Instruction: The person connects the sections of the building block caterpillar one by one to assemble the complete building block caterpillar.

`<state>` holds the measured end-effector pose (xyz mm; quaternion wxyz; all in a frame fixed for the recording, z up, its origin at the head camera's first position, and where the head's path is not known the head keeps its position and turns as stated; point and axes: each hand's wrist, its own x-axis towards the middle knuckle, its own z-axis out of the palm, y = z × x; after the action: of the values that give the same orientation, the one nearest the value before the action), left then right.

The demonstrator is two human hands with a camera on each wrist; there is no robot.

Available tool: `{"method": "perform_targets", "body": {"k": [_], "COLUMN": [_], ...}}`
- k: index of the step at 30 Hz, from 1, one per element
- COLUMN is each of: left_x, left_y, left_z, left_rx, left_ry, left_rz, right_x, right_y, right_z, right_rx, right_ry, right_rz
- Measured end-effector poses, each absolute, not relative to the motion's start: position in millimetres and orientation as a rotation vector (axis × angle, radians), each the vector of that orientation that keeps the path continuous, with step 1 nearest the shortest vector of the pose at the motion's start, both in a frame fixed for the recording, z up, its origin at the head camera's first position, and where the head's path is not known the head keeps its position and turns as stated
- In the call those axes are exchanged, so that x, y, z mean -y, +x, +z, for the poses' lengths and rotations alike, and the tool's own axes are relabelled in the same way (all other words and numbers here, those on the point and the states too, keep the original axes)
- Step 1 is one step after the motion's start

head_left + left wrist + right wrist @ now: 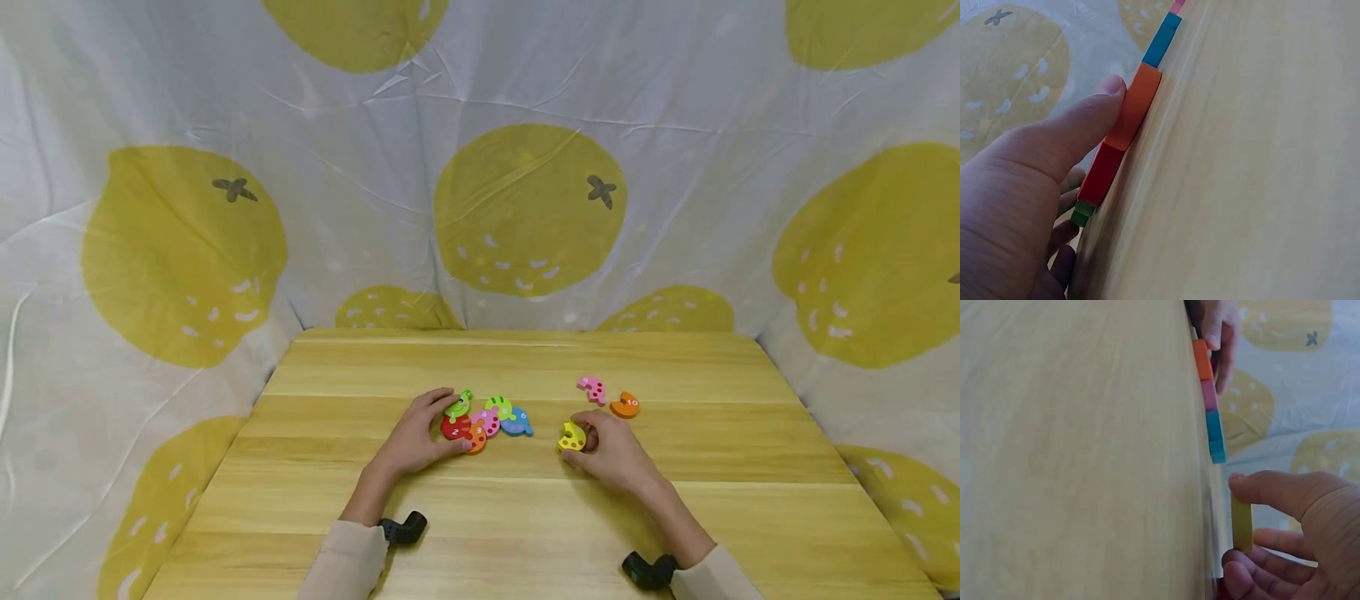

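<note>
While left fingers [438, 417] press the joined pieces [487, 419], right fingers [592, 437] pinch (edgewise) a yellow piece [572, 437].

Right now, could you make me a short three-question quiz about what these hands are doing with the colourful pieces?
1. True or false: the right hand pinches the yellow piece.
2. How many loose pieces lie beyond the right hand? A) two B) five
3. Which hand rests on the joined row of pieces?

Key:
1. True.
2. A: the pink piece and the orange piece.
3. The left hand, its thumb against the row's edge.
</note>
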<state>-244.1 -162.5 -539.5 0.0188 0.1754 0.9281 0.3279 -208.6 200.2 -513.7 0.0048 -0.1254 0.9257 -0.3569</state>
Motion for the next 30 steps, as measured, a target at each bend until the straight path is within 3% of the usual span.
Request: {"method": "perform_targets", "body": {"k": [30], "left_x": [163.7], "left_y": [-243.5], "left_z": [-541.7], "left_rx": [-2.877], "left_ry": [0.516], "left_rz": [1.093], "right_x": [-147.0], "right_y": [-220.4], "right_z": [-517.4], "right_rx": [-2.884], "right_ry": [-0.393], "right_rz": [-1.262]}}
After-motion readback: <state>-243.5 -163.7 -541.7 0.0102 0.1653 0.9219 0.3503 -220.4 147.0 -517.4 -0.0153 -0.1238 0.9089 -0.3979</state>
